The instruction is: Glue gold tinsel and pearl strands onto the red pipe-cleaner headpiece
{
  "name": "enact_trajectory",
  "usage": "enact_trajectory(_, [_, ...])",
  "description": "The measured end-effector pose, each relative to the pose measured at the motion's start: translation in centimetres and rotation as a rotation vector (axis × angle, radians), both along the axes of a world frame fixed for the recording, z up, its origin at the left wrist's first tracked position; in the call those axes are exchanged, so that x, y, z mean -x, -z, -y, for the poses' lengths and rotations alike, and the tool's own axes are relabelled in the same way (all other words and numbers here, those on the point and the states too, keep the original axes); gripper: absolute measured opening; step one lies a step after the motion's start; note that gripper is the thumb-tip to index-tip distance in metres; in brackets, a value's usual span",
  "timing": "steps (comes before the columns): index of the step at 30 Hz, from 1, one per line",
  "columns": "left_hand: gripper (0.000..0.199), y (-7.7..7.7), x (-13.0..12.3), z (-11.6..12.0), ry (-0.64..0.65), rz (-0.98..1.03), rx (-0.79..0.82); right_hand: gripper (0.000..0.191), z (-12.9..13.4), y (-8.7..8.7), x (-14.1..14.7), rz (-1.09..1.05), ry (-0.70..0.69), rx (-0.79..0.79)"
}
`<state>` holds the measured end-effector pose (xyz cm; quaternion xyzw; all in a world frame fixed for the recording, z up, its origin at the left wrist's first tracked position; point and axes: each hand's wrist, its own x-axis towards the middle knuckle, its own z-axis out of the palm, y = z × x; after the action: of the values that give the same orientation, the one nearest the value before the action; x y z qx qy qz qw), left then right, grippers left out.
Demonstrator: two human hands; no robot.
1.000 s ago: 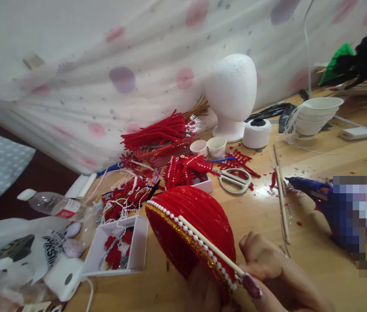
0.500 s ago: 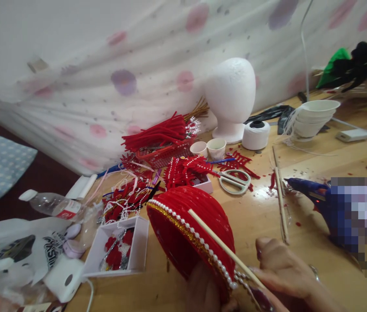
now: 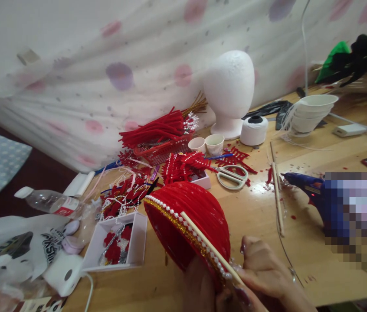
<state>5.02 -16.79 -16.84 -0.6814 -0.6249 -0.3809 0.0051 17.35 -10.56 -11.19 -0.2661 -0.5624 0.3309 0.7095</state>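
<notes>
A red cap-like piece (image 3: 196, 212), ribbed and velvety, is tilted with its hollow side toward the lower left. A white pearl string (image 3: 167, 209) and a gold glitter band run along its rim. My left hand (image 3: 199, 284) grips the cap from below at the rim, its fingers partly inside and in shadow. My right hand (image 3: 264, 266) is closed around a thin wooden stick (image 3: 208, 242). The stick lies along the pearl string, close to or touching it. Near the right hand, the loose end of the pearl string is partly hidden by fingers.
Right of the cap lies a blue glue gun (image 3: 307, 184) and another wooden stick (image 3: 277, 199). Scissors (image 3: 233, 177), a white foam head (image 3: 231, 86), a thread spool (image 3: 253, 131) and paper cups (image 3: 215, 145) stand behind. A white box (image 3: 138, 245) and a plastic bottle (image 3: 48, 201) are leftward.
The stick has shifted left and down, now lying closer along the pearl string. My right hand has moved slightly left with it. The whole view has shifted a little.
</notes>
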Motion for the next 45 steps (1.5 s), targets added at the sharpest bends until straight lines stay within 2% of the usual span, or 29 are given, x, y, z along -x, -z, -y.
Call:
enact_trajectory(4, [0.034,0.0,-0.2,-0.2,-0.042,0.004,-0.087,0.044,-0.4,0.7,-0.4,0.036,-0.073,-0.044])
enact_trajectory(8, [0.036,0.1,-0.2,-0.5,-0.008,0.031,-0.094,0.030,-0.6,1.2,-0.4,0.020,-0.098,-0.060])
enact_trajectory(12, [0.038,0.4,0.1,-0.6,0.014,0.054,-0.096,0.016,-0.8,1.0,-0.3,0.046,-0.075,-0.152])
enact_trajectory(17, [0.038,0.7,0.1,-0.7,0.041,0.050,-0.074,0.015,-0.8,1.1,0.1,0.056,-0.060,-0.158])
enact_trajectory(21, [0.037,0.6,0.0,-0.7,0.047,0.029,-0.068,0.016,-0.6,0.8,-0.2,0.024,-0.092,-0.117])
enact_trajectory(25, [0.038,0.3,-0.1,-0.9,0.050,0.008,-0.074,0.011,-1.5,-1.0,-1.1,-0.091,-0.118,0.055])
enact_trajectory(27, [0.038,0.1,-0.1,-1.1,0.050,-0.018,-0.089,0.008,-2.5,-2.0,-1.4,-0.127,-0.175,0.147])
enact_trajectory(30, [0.038,0.1,0.2,-1.5,0.087,-0.067,-0.108,0.014,-3.9,-2.8,-1.9,-0.138,-0.285,0.244])
enact_trajectory(37, [0.036,0.8,0.4,-1.6,0.108,-0.099,-0.147,0.017,-4.9,-2.7,-2.7,-0.065,-0.373,0.241])
enact_trajectory(45, [0.044,-0.3,0.3,-2.0,0.138,-0.168,-0.177,0.022,-4.9,-2.5,-2.7,-0.054,-0.355,0.276])
